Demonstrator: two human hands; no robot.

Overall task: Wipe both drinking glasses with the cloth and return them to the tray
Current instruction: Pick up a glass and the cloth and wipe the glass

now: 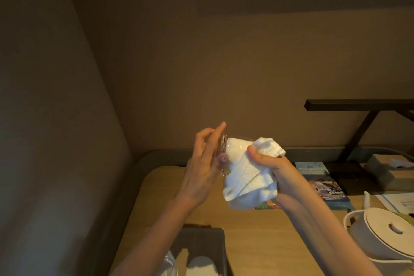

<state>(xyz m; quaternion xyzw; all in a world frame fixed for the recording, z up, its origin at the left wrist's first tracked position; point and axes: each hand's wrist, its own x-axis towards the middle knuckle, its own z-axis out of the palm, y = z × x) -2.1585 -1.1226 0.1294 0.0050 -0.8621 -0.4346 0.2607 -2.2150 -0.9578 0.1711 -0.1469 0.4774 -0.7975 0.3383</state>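
Observation:
I hold a clear drinking glass (223,148) on its side in the air above the table, its thick base against my left hand (205,163). A white cloth (244,177) is stuffed into the glass and hangs down out of it; my right hand (266,163) grips the bunched cloth at the glass's mouth. Below, at the frame's bottom, a dark tray (201,240) lies on the wooden table. Part of a second glass (168,264) shows on the tray, beside a round white coaster (201,264). My left forearm hides part of the tray.
A white electric kettle (385,237) stands at the right. Leaflets (322,184) lie behind my hands, a tissue box (389,168) sits at the far right, and a dark shelf bracket (363,127) juts from the wall. A wall closes the left side.

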